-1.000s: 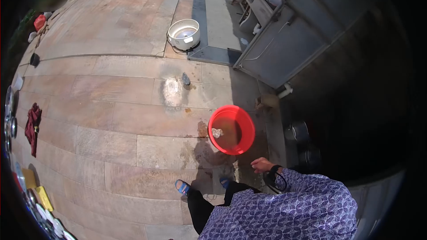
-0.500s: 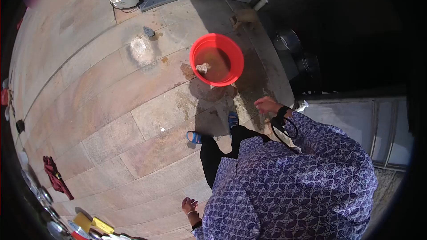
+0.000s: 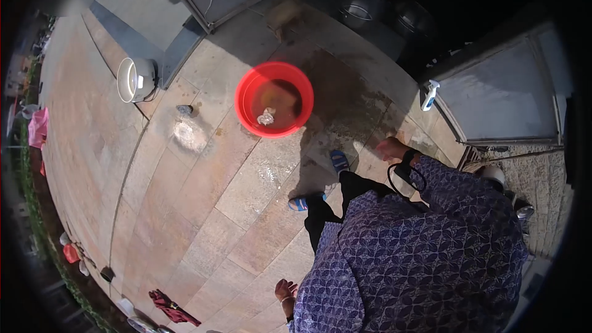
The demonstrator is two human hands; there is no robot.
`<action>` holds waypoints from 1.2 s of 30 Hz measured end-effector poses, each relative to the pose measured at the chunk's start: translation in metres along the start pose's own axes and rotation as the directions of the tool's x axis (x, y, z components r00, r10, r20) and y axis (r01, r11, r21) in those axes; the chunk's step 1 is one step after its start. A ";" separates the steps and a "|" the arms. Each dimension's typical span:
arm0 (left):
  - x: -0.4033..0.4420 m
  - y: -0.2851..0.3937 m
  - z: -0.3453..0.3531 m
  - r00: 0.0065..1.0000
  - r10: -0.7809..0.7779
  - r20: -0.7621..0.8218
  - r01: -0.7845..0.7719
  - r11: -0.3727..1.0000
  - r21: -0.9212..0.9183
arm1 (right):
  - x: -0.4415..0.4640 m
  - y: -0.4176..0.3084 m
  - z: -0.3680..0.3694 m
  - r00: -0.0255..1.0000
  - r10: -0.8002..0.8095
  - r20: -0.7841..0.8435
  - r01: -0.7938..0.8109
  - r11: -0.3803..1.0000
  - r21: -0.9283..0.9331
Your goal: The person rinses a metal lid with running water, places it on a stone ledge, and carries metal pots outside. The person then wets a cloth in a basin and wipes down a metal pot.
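Shown with right hand (image 3: 392, 148) and left hand (image 3: 287, 290) half-uncurled, apparently empty; perhaps liable to slip on damp paving (image 3: 348, 106) between right hand and red basin (image 3: 248, 100).

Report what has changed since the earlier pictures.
The view has swung to the right, bringing the left hand, absent at first, and the spray bottle into sight. Nothing was visibly grasped or released. The red basin stays on the paving, the pale lump inside.
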State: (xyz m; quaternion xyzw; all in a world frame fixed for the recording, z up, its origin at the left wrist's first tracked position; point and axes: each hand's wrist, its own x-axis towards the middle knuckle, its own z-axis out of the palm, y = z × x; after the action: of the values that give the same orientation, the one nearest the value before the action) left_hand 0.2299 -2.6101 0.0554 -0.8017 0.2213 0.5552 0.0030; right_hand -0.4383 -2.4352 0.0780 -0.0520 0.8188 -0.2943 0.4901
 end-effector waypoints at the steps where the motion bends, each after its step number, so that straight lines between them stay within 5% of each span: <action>1: 0.011 0.006 0.002 1.000 -0.011 0.000 0.011 1.000 -0.006 | -0.011 0.005 -0.013 0.998 0.067 0.017 -0.067 0.998 -0.016; 4: 0.018 0.037 0.021 0.999 0.030 0.035 -0.031 0.998 0.047 | -0.011 0.053 -0.042 1.000 0.031 0.007 -0.032 0.981 0.192; 5: 0.021 0.052 0.032 0.998 0.047 0.050 -0.050 0.997 0.064 | -0.014 0.055 -0.050 0.987 0.142 -0.072 -0.123 0.969 0.216; 8: 0.021 0.100 0.069 0.988 0.106 0.113 -0.122 0.981 0.148 | -0.029 0.077 -0.082 0.985 0.022 -0.174 0.020 0.972 0.234; 13: 0.012 0.184 0.142 0.960 0.171 0.220 -0.237 0.917 0.320 | -0.030 0.131 -0.116 0.953 0.163 -0.256 -0.049 0.915 0.401; 15: 0.005 0.213 0.168 0.946 0.192 0.262 -0.283 0.883 0.375 | -0.023 0.167 -0.120 0.954 -0.080 -0.288 0.138 0.972 0.189; 16: 0.006 0.227 0.181 0.941 0.191 0.280 -0.296 0.866 0.402 | -0.028 0.163 -0.123 0.951 -0.063 -0.304 0.129 0.970 0.204; 18: 0.014 0.253 0.200 0.925 0.206 0.321 -0.340 0.826 0.449 | -0.036 0.154 -0.122 0.928 0.240 -0.284 0.008 0.752 0.660; 22: 0.042 0.309 0.235 0.854 0.260 0.451 -0.495 0.675 0.547 | -0.043 0.151 -0.131 0.919 0.251 -0.305 0.004 0.768 0.641; 23: 0.043 0.325 0.251 0.818 0.281 0.502 -0.556 0.610 0.564 | -0.032 0.170 -0.129 0.894 -0.105 -0.435 0.240 0.933 0.268; 24: 0.047 0.341 0.267 0.779 0.301 0.551 -0.613 0.550 0.567 | -0.020 0.196 -0.124 0.786 -0.469 -0.403 0.445 0.881 -0.159; 25: 0.057 0.357 0.277 0.691 0.347 0.635 -0.720 0.418 0.554 | -0.018 0.195 -0.117 0.922 -0.072 -0.381 0.181 0.949 0.258; 26: 0.055 0.364 0.292 0.774 0.291 0.562 -0.619 0.533 0.577 | -0.018 0.189 -0.124 0.953 0.014 -0.302 0.073 0.959 0.273; 28: 0.047 0.388 0.322 0.853 0.212 0.477 -0.491 0.634 0.597 | -0.003 0.195 -0.131 0.916 -0.259 -0.307 0.129 0.913 -0.386; 29: 0.039 0.404 0.343 0.879 0.173 0.444 -0.435 0.672 0.600 | 0.002 0.185 -0.138 0.920 -0.242 -0.310 0.114 0.919 -0.378; 30: 0.032 0.421 0.361 0.895 0.149 0.420 -0.397 0.693 0.601 | 0.003 0.173 -0.139 0.938 -0.017 -0.347 0.034 0.998 0.045; 31: 0.023 0.438 0.382 0.903 0.131 0.410 -0.378 0.699 0.607 | 0.007 0.161 -0.145 0.933 0.204 -0.297 -0.050 0.889 0.455; 33: 0.000 0.472 0.432 0.905 0.114 0.411 -0.364 0.708 0.605 | 0.019 0.127 -0.172 0.903 0.319 -0.289 -0.125 0.837 0.533; 36: -0.083 0.545 0.500 0.852 0.177 0.493 -0.507 0.519 0.689 | 0.032 0.052 -0.215 0.832 0.516 -0.203 -0.167 0.582 0.796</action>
State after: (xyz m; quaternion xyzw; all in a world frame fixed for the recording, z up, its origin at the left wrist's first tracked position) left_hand -0.4342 -2.9474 0.0692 -0.5349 0.5975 0.5219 0.2906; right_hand -0.6233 -2.3123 0.1001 0.3813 0.6999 -0.5061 0.3295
